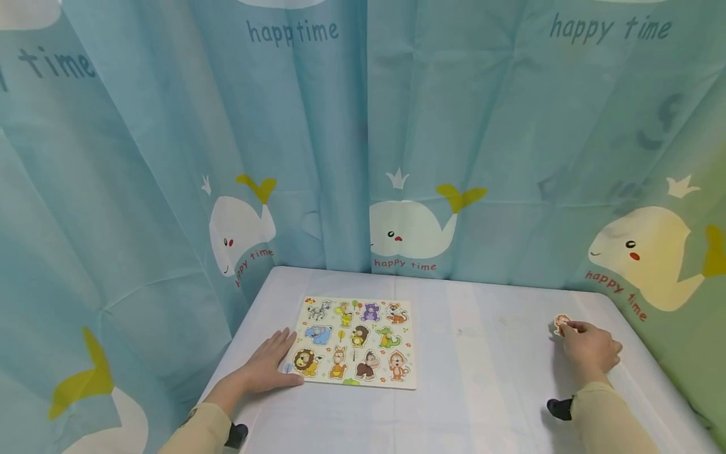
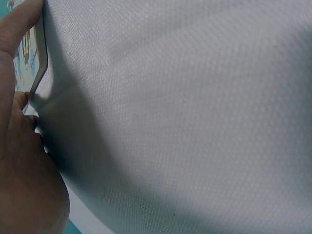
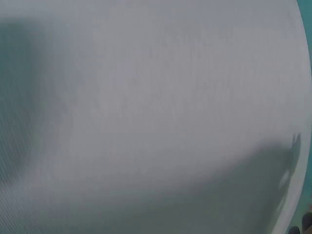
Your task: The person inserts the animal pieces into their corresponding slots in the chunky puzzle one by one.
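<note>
An animal puzzle board (image 1: 350, 383) lies flat on the left half of the white-covered table. My left hand (image 1: 265, 366) rests along its left side, with the thumb at the near left corner and the fingers stretched along the edge. In the left wrist view, the thumb (image 2: 19, 24) and part of the palm frame the board's edge (image 2: 41, 53). Over at the far right of the table, my right hand (image 1: 592, 350) pinches a small white-edged puzzle piece (image 1: 561, 321) with an orange figure on it. Only dark fingertips (image 3: 306, 222) of that hand show in the right wrist view's corner.
Colourful animals, among them a lion (image 1: 306, 361), an elephant (image 1: 318, 335) and a crocodile (image 1: 389, 337), fill the board. A blue curtain (image 1: 340, 126) with whales hangs right behind the table (image 1: 454, 403) and along its sides.
</note>
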Available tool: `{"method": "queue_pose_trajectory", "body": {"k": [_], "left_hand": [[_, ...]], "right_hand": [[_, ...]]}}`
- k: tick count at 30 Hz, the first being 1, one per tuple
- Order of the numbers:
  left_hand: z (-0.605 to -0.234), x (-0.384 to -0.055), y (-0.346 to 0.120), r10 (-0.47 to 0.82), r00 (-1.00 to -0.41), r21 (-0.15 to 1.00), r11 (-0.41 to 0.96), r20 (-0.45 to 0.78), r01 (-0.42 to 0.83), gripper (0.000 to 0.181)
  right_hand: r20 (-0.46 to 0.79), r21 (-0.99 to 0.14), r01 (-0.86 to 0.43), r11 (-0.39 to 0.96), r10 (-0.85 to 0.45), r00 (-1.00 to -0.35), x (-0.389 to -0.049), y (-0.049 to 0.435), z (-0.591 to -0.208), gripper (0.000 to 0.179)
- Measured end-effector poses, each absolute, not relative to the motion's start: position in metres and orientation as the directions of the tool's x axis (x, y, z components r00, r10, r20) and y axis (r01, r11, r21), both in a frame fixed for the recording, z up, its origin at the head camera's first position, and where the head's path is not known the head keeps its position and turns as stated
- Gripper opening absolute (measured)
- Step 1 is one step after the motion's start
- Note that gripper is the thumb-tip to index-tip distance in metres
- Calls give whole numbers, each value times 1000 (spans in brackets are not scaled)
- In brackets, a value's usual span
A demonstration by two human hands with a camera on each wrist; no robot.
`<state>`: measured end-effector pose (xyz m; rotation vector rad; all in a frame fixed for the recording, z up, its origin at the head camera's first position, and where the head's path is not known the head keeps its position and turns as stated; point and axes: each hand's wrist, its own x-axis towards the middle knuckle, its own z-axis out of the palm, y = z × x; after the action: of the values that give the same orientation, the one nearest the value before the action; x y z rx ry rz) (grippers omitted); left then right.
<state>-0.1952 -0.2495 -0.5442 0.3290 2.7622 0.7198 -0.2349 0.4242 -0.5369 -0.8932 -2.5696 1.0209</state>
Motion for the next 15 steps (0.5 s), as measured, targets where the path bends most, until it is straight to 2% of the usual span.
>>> {"method": "queue_pose_trajectory", "body": {"k": [15], "left_hand": [[-544, -195, -250, 290, -938, 510, 845, -189, 159, 112]], "right_hand": [[202, -660, 181, 729, 404, -892, -254, 337, -530, 39]]}}
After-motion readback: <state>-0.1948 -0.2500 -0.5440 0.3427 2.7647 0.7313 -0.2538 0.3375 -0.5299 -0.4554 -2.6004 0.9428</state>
